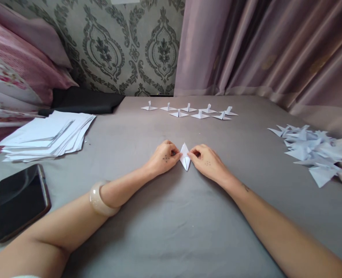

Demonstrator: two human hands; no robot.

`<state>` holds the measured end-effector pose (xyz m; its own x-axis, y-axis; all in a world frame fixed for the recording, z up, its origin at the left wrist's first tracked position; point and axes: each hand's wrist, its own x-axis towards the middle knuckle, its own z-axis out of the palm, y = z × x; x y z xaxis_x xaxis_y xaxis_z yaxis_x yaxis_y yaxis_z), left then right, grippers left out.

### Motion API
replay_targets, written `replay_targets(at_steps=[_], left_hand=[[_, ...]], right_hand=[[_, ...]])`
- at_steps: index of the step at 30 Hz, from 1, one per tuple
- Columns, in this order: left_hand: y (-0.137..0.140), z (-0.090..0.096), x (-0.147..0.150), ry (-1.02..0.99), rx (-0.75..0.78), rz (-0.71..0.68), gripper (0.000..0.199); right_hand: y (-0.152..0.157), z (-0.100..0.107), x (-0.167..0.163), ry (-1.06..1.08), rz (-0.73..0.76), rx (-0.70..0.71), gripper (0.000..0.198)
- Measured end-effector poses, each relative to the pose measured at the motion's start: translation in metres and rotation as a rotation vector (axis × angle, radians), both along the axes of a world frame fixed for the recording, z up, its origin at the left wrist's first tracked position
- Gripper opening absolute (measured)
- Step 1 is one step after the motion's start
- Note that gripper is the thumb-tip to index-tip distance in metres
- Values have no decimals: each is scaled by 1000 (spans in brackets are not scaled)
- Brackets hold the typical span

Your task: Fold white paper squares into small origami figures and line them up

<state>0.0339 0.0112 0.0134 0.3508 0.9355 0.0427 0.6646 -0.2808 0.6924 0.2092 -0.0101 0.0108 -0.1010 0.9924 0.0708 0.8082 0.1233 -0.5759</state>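
Folded paper point(185, 159) is pinched btwn L hand point(164, 157) & R hand point(208, 161), both curled nearly closed, grip prob. thumb-to-index.

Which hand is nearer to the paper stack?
Left. The left hand is to the right of the paper stack, apart from it, at the left edge of the folded paper. The right hand is farther right, at the opposite edge.

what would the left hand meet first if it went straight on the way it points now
The left hand would first meet the folded white paper diamond, whose edge it seems to pinch; beyond that, probably the right hand, though depth is unclear.
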Motion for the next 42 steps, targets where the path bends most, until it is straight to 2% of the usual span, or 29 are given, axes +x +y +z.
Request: replay_targets(at_steps=[7, 11, 14, 18, 24, 26, 29, 33, 36, 42], left_hand=[[2, -5, -1, -6, 34, 5, 10], [3, -8, -2, -9, 106, -3, 6], [2, -11, -3, -29, 183, -86, 3], [0, -15, -4, 12, 272, -227, 21], [1, -14, -4, 18, 214, -70, 10], [2, -14, -4, 16, 204, -96, 8], [1, -16, -4, 22, 250, -180, 16], [-4, -12, -6, 176, 338, -272, 27], [-8, -5, -7, 322, 348, -348, 32], [-12, 4, -8, 551, 378, -457, 31]], right_hand=[[0, -4, -5, -80, -61, 3, 16], [-1, -6, -5, -31, -87, 19, 11], [-4, -5, -5, -2, -59, 50, 11], [-10, -4, -7, -60, 14, 94, 12], [-11, -7, -7, -60, -42, 104, 15], [-11, -7, -6, -57, -32, 106, 14], [-13, -5, -7, -99, 9, 108, 18], [-18, 0, -9, -199, 36, 88, 26], [-24, 5, -10, -286, 74, 80, 31], [-32, 12, -6, -445, 154, 96, 35]])
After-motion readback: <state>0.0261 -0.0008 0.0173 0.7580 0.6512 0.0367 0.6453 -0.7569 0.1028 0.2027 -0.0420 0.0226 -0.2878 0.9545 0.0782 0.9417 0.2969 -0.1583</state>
